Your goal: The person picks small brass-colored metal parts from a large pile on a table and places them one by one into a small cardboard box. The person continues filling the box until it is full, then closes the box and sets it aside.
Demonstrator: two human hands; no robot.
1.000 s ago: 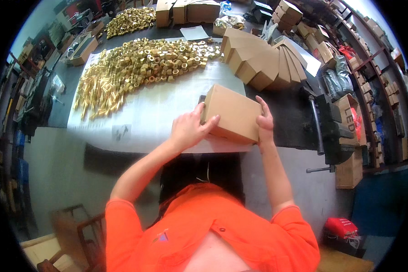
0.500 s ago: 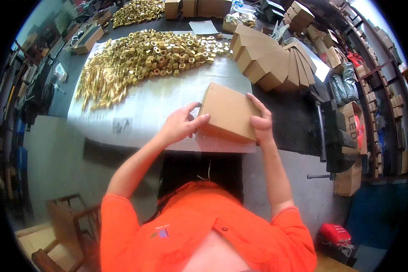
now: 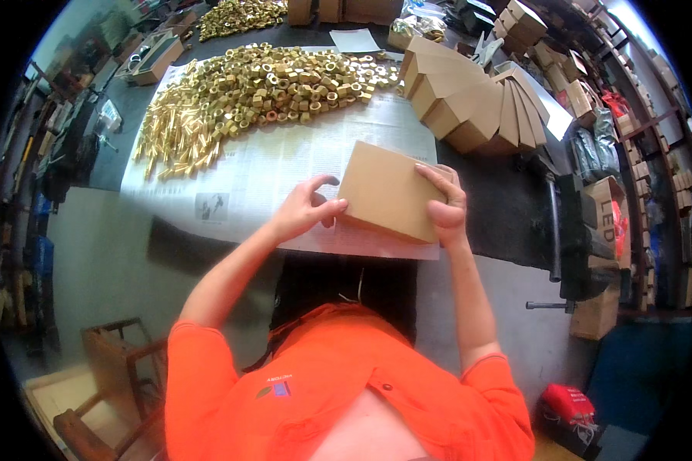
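Note:
A small brown cardboard box (image 3: pixel 384 190) is held over the near edge of the table, tilted toward me. My left hand (image 3: pixel 306 209) presses its left side with the fingers curled at the corner. My right hand (image 3: pixel 444 203) grips its right edge, fingers laid over the top face. The box sits above white newspaper sheets (image 3: pixel 284 165) that cover the table. Beyond it lies a wide heap of brass nuts and fittings (image 3: pixel 246 92).
A fanned row of folded brown cartons (image 3: pixel 477 100) stands at the right back of the table. More cardboard boxes (image 3: pixel 584 92) crowd shelves on the right. A wooden chair (image 3: pixel 115 376) is at my lower left, and a red object (image 3: pixel 565 403) lies at lower right.
Both hands have kept hold of the box and turned it slightly, its top face now tilted more toward me. My left fingers have shifted along the box's left corner.

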